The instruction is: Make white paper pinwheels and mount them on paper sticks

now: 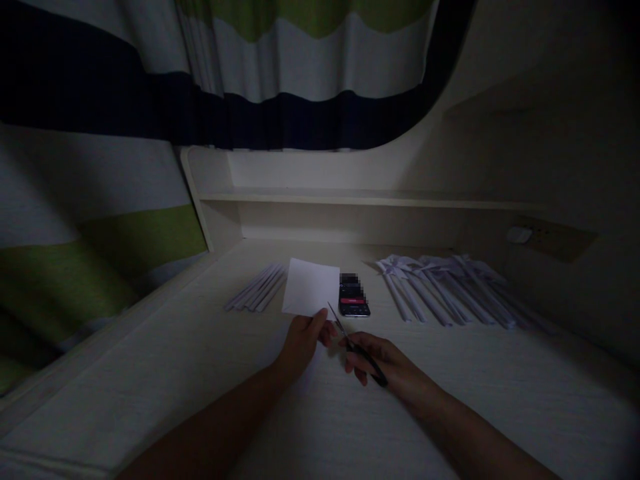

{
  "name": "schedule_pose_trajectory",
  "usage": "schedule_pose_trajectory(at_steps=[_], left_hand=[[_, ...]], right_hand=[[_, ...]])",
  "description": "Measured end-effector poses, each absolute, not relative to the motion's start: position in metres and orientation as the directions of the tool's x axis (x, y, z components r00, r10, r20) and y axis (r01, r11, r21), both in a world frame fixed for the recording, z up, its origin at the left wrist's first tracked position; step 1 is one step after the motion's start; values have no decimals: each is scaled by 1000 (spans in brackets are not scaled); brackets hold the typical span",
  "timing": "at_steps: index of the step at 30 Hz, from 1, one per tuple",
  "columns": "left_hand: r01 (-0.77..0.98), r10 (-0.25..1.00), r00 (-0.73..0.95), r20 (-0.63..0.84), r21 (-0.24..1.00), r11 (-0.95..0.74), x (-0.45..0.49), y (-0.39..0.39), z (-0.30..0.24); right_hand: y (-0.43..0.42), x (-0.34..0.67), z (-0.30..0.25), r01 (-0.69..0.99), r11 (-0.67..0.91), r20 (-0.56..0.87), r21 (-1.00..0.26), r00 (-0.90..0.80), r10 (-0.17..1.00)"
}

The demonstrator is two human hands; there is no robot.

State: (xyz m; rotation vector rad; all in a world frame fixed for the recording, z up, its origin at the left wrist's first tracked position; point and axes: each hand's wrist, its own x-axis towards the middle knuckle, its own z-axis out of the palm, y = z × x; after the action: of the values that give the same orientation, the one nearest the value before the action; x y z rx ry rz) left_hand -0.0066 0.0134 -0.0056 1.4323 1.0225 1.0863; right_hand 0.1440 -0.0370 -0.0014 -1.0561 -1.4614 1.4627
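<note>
My left hand point(305, 340) pinches the lower right corner of a white sheet of paper point(311, 287), which is held up off the desk at a slant. In my right hand point(375, 360) is a pair of scissors point(367, 360) with black handles. Its blades point up and left, and the tips are close to the paper's lower right corner. Whether the blades touch the paper I cannot tell. Just right of the paper lies a phone point(354, 300) with its screen lit, partly pixelated.
Several rolled paper sticks point(257, 287) lie left of the paper. On the right, several paper sticks with folded pinwheel-like tops point(440, 287) lie in a row. A shelf point(350, 197) runs along the back, a striped curtain point(310, 67) hangs above, and a wall socket plate point(560, 240) is at right.
</note>
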Motion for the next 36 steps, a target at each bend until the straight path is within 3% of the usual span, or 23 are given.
schedule_pose_trajectory(at_steps=[22, 36], left_hand=[[55, 968, 237, 86, 993, -102, -7, 14, -6], [-55, 964, 259, 54, 998, -41, -6, 12, -1]], right_hand=[[-35, 146, -9, 51, -16, -29, -999, -265, 964], [-35, 145, -11, 16, -47, -49, -999, -243, 969]])
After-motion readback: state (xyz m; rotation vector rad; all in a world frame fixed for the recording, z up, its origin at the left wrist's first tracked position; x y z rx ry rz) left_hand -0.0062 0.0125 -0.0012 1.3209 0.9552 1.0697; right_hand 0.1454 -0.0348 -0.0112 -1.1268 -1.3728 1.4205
